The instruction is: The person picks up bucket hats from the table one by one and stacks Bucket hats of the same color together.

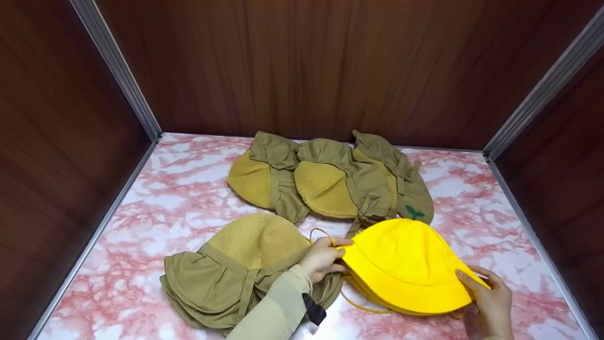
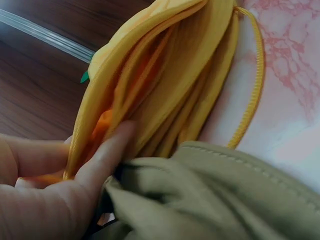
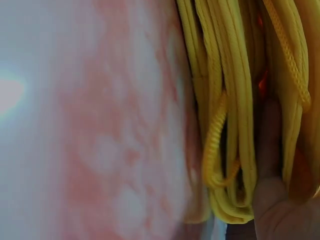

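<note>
My left hand (image 1: 323, 259) pinches the left end of the brim of a yellow bucket hat (image 1: 406, 264), while my right hand (image 1: 490, 295) pinches the right end. Several yellow brim layers (image 2: 185, 95) lie against each other in the left wrist view, with one finger reaching between them. A yellow cord (image 2: 255, 75) hangs in a loop beside these layers. In the right wrist view a finger is tucked between yellow layers (image 3: 235, 75). Just left of the yellow hat lies a stack of khaki sun hats (image 1: 259, 241) with knitted crowns and cloth flaps; my left forearm crosses over it.
Several more khaki hats (image 1: 325, 189) overlap in a row at the back, one bearing a green sprout mark. The pink-and-white marbled table (image 1: 141, 236) is enclosed by dark wood panels (image 1: 302, 66) with metal edge strips at left, back and right.
</note>
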A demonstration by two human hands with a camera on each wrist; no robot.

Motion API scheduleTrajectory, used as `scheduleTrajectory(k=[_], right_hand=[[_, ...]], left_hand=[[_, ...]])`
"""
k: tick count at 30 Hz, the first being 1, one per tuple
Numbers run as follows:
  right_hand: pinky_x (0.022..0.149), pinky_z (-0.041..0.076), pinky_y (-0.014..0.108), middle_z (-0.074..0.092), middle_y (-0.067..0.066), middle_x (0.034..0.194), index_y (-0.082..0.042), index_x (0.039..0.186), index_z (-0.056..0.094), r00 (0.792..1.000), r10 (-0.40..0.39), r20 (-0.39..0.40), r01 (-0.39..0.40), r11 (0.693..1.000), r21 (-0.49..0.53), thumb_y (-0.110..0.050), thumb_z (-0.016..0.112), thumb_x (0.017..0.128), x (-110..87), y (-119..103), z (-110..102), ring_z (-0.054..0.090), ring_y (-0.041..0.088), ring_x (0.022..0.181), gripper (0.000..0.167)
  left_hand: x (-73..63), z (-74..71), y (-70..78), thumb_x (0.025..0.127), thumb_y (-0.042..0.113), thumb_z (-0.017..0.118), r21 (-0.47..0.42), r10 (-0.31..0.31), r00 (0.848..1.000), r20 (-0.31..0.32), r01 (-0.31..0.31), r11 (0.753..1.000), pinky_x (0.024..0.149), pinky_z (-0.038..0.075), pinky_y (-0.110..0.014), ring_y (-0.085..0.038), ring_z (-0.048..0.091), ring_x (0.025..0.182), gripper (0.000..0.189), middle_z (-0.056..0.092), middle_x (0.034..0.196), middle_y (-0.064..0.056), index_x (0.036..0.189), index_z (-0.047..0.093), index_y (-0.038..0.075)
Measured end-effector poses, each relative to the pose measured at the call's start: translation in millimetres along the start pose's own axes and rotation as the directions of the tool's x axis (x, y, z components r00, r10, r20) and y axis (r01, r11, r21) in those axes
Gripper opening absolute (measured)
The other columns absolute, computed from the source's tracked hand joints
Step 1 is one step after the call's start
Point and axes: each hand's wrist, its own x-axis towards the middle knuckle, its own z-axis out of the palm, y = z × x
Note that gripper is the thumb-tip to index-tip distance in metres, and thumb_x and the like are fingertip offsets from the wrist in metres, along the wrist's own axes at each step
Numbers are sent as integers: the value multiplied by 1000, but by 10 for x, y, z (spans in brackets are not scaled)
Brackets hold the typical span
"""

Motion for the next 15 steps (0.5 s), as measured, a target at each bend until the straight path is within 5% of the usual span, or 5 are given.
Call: scheduleTrajectory(k=[3,8,12,15], right_hand=[[67,53,12,56,-6,106,-13,132,57,995,-96,-16,91,975,-202,-40,84,78,-10,-38,-7,56,8,89,67],[61,45,8,65,4,108,-2,132,59,967,-254,-20,215,856,-470,-46,75,85,-59,-102,-31,54,10,90,66],[63,45,5,69,-3,105,-4,134,58,964,-266,-16,227,851,-473,-43,72,89,-112,-176,-49,53,-4,79,62],[65,43,5,67,-1,113,-7,137,57,968,-249,-34,207,867,-453,-45,68,91,-160,-253,-42,55,0,88,61]], left_hand=[[-40,-47,57,97,-7,45,4,-8,1000,14,8,1000,86,60,-43,-25,65,103,36,60,126,-21,132,55,-7],[-81,-143,156,98,-4,48,-4,8,999,32,-8,1000,87,59,-45,-24,64,95,30,60,112,-19,127,49,-13],[-98,-221,249,99,1,52,11,-9,1000,29,9,1000,88,59,-44,-19,59,82,27,56,100,-14,121,48,-14],[-101,-280,309,99,3,53,14,-27,999,33,27,1000,92,58,-43,-18,58,82,42,56,114,-22,134,41,-18]])
